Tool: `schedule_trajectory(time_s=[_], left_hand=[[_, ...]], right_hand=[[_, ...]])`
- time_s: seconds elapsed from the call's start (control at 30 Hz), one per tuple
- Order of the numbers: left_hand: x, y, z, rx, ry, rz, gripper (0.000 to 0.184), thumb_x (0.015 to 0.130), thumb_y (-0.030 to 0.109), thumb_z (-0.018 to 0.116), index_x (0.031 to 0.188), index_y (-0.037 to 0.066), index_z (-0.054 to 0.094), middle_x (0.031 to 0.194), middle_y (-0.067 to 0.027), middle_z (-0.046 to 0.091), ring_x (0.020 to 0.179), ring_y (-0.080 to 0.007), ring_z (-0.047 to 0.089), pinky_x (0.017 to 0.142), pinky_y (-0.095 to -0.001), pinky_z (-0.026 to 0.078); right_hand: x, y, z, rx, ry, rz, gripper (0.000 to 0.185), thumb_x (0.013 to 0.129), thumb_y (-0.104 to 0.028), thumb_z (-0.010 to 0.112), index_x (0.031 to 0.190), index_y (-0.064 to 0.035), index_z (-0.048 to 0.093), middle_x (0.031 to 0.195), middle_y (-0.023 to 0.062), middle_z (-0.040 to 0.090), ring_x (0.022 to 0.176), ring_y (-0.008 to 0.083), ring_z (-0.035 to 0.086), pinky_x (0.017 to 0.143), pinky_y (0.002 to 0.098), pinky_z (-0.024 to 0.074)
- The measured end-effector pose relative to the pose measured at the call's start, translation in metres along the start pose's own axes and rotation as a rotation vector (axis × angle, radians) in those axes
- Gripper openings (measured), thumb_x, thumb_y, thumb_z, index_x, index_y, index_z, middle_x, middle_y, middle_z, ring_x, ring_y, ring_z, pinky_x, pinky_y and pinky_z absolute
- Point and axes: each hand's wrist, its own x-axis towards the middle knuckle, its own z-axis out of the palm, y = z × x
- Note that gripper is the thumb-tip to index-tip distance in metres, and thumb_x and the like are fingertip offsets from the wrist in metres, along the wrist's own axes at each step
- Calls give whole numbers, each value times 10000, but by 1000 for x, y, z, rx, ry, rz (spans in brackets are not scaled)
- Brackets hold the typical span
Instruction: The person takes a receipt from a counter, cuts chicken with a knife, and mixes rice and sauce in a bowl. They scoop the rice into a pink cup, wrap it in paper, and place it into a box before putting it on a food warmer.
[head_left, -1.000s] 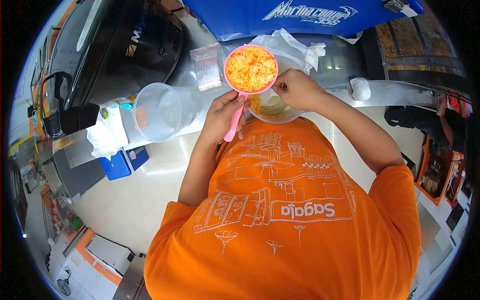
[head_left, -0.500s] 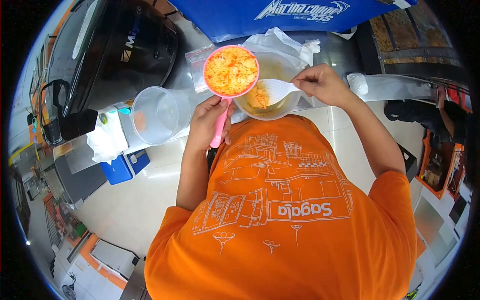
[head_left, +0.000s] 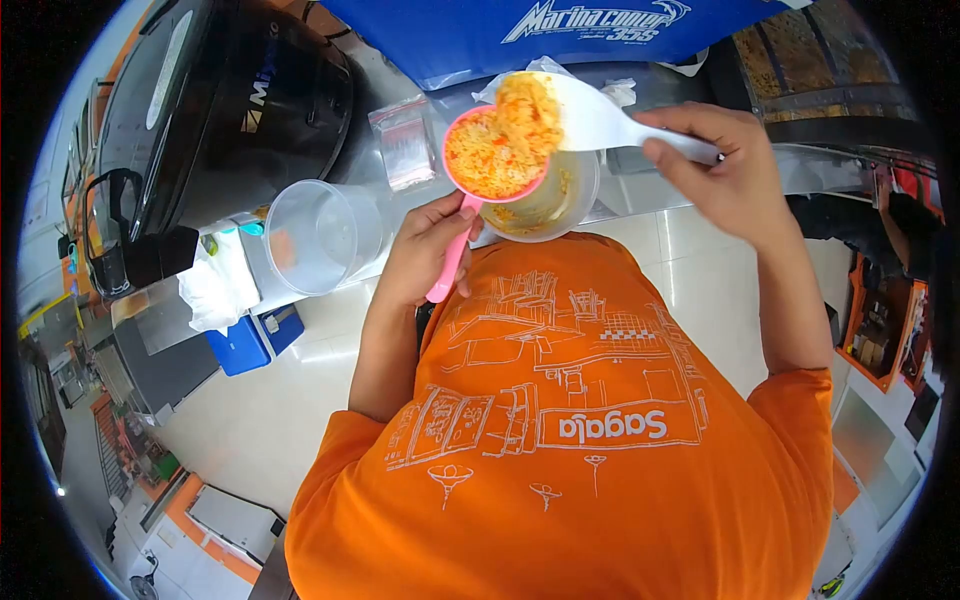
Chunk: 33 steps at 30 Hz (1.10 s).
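My left hand (head_left: 432, 250) is wrapped round the handle of a pink scoop (head_left: 447, 262), whose cup is filled with orange rice (head_left: 490, 157). In my right hand (head_left: 722, 165) is a white spatula (head_left: 590, 117), its blade carrying a clump of rice over the cup's right edge. Below the scoop and spatula stands a clear round tub (head_left: 575, 205) with some rice and yellowish residue inside; the scoop hides part of it. A second clear container (head_left: 318, 238), with no rice visible in it, is left of my left hand.
A black appliance (head_left: 270, 100) stands at the left. The blue cooler (head_left: 460, 40) is behind the tub. Plastic bags (head_left: 403, 150) and crumpled white plastic (head_left: 215, 285) lie on the metal counter. At the far right, a person's arm (head_left: 893, 245) shows.
The spatula was inside the tub; my right hand has raised it with rice, and its blade is now over the scoop. The scoop moved left, then back right slightly.
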Motion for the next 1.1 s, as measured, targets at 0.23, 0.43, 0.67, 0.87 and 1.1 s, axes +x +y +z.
schedule_trajectory(time_s=[0.23,0.43,0.67,0.87,1.1], left_hand=[[9,-1,4,-42,-22,-32,385,1035,156,505,1372,-28,538,852,-25,580,468,-101,559,378,-286,524],[12,-4,2,-56,-44,-37,341,1039,174,510,1303,-39,544,845,-39,577,455,-109,552,369,-287,526],[14,-9,10,-59,-74,-32,248,1053,177,506,1174,-32,559,786,-29,551,432,-100,517,356,-279,482],[11,-15,13,-107,-101,-81,272,1042,159,522,1245,-12,581,771,4,554,456,-96,511,382,-272,435],[9,-28,18,13,-16,0,197,1053,169,522,1091,-12,590,797,-8,563,431,-88,490,374,-248,379]], right_hand=[[-26,-9,44,-725,-41,-588,392,770,-175,658,1127,-17,688,820,33,524,705,176,591,535,336,477],[-32,6,54,-523,60,-463,301,814,-99,701,1094,10,704,836,74,609,706,193,628,570,327,507],[-29,16,51,526,218,315,259,940,-140,751,1144,17,722,815,34,711,715,71,623,630,248,482],[-48,22,87,559,122,374,182,962,-126,725,1065,21,757,954,78,765,849,68,639,780,252,534],[-56,24,84,484,56,389,190,968,-128,717,1073,26,753,943,74,763,834,71,641,774,250,532]])
